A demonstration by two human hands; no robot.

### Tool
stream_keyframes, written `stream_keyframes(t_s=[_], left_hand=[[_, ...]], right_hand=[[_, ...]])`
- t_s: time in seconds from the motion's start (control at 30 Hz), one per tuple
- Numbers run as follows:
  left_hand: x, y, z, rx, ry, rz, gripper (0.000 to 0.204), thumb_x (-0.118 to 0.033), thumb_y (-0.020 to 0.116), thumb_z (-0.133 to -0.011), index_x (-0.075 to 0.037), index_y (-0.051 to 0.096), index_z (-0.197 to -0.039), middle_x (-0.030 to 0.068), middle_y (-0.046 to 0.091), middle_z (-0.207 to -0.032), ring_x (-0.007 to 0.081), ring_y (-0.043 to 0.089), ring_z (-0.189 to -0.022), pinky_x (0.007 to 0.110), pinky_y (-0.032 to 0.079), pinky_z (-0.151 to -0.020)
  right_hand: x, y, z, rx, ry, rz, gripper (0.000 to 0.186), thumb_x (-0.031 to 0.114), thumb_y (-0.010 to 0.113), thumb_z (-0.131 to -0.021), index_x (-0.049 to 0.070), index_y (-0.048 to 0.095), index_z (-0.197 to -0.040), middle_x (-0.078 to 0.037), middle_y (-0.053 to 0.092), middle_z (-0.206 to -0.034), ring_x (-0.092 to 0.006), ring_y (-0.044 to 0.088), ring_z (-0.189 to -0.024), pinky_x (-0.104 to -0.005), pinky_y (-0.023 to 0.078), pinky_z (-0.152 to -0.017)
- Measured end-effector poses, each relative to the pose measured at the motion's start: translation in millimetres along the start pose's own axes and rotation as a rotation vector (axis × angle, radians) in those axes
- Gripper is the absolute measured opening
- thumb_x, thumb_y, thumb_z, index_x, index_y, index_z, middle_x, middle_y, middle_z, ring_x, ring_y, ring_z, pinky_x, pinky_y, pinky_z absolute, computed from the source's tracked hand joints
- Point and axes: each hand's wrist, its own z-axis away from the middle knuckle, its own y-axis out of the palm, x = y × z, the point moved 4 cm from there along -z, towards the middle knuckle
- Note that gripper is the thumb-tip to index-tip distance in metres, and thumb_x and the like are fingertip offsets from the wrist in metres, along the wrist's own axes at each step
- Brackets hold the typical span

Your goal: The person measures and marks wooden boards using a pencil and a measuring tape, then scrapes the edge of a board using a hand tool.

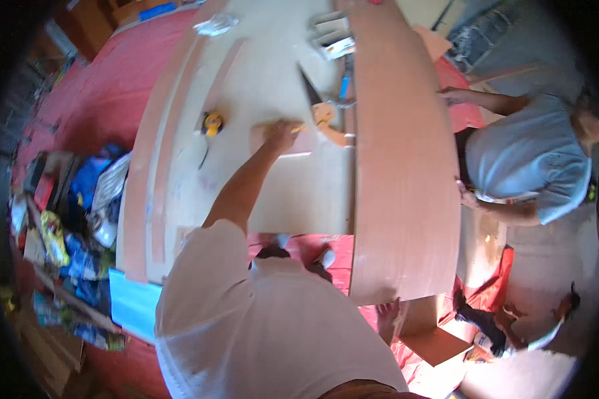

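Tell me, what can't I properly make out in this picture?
In the head view:
- Yellow thing at the left hand: too small and partly covered by that hand.
- Long board: far end cut off by the upper edge.
- Right hand: blurred, so its grip on the board is unclear.
- Pile of bags: blurred and overlapping, contents hidden.
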Motion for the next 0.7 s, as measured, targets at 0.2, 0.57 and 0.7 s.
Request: stream_keyframes(t_s=[0.2, 0.57, 0.7], left_hand=[[27, 3, 63, 0.098, -0.204, 0.184, 0.043, -0.037, 0.057, -0.084, -0.005, 0.055, -0.114, 0.0170, 0.051, -0.121, 0.0344, 0.058, -0.100, 0.044, 0.047, -0.085], [102, -68, 96, 0.340, -0.597, 0.080, 0.043, -0.042, 0.059, -0.083, -0.006, 0.055, -0.106, 0.0148, 0.053, -0.109, 0.0330, 0.055, -0.105, 0.045, 0.047, -0.085], [120, -83, 62, -0.324, -0.365, -0.194, 0.055, -0.042, 0.061, -0.080, -0.005, 0.052, -0.120, 0.0185, 0.045, -0.129, 0.0364, 0.036, -0.123, 0.053, 0.031, -0.100]], right_hand=[[-1, 85, 4, -0.106, -0.126, 0.200, 0.031, 0.036, 0.054, -0.090, 0.008, 0.063, -0.079, 0.002, 0.051, -0.061, -0.0108, 0.046, -0.049, -0.0261, 0.036, -0.042], [0, 78, 9, -0.224, -0.115, 0.292, 0.028, 0.033, 0.057, -0.088, 0.009, 0.058, -0.075, 0.004, 0.042, -0.061, -0.0080, 0.038, -0.050, -0.0240, 0.031, -0.042], [8, 83, 17, -0.249, -0.152, 0.320, 0.027, 0.033, 0.058, -0.088, 0.009, 0.056, -0.074, 0.004, 0.038, -0.061, -0.0070, 0.036, -0.050, -0.0232, 0.029, -0.042]])
